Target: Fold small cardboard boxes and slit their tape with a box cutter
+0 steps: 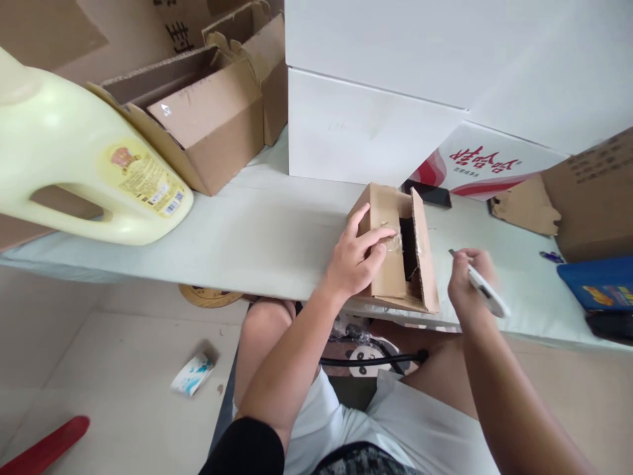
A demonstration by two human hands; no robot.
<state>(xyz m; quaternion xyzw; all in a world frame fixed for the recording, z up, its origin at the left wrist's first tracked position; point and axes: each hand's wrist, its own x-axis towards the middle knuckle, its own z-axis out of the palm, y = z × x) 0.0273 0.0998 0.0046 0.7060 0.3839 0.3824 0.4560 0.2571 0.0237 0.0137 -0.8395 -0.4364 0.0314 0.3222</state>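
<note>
A small brown cardboard box sits near the front edge of the covered table, with a dark gap along its top beside a raised flap. My left hand lies on the box's left part, its fingers spread and touching the cardboard beside the gap. To the right of the box, my right hand is closed around a white box cutter. The cutter's dark blade tip points up and left, apart from the box. Part of the right hand is blurred. The inside of the box is too dark to make out.
White boxes are stacked behind. A pale yellow jug and open cardboard cartons stand left. A dark phone-like object, torn cardboard and a blue package lie right. A stool shows below the table.
</note>
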